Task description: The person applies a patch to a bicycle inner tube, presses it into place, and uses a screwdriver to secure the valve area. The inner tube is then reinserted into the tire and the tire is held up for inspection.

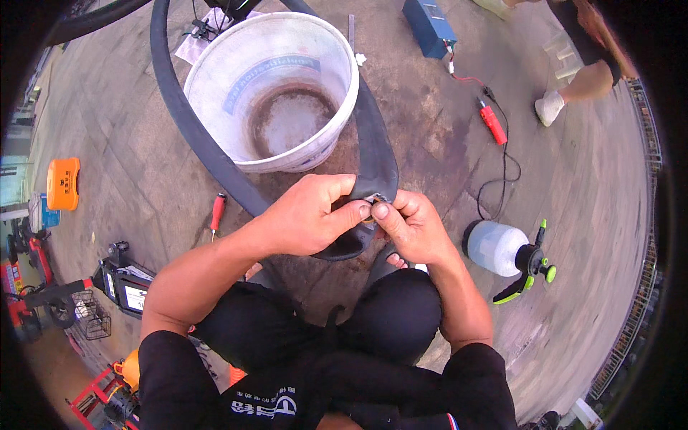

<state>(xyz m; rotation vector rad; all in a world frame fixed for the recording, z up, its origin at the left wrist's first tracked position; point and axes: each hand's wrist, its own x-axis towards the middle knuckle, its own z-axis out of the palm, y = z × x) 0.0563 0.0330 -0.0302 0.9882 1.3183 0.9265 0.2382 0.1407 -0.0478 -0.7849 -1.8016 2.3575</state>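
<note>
A black rubber inner tube loops beside and behind a white plastic bucket with dirty residue on its bottom. My left hand and my right hand meet at a section of the tube just below the bucket, fingers closed on it with both thumbs at a small opening or fitting. What exactly lies under the thumbs is too small to make out. A red-handled screwdriver lies on the ground left of my left hand, and a pump sprayer lies to the right of my right arm.
A blue box connects by cable to a red tool on the concrete. An orange case stands at left, near scooters and machinery. Another person's leg shows at upper right.
</note>
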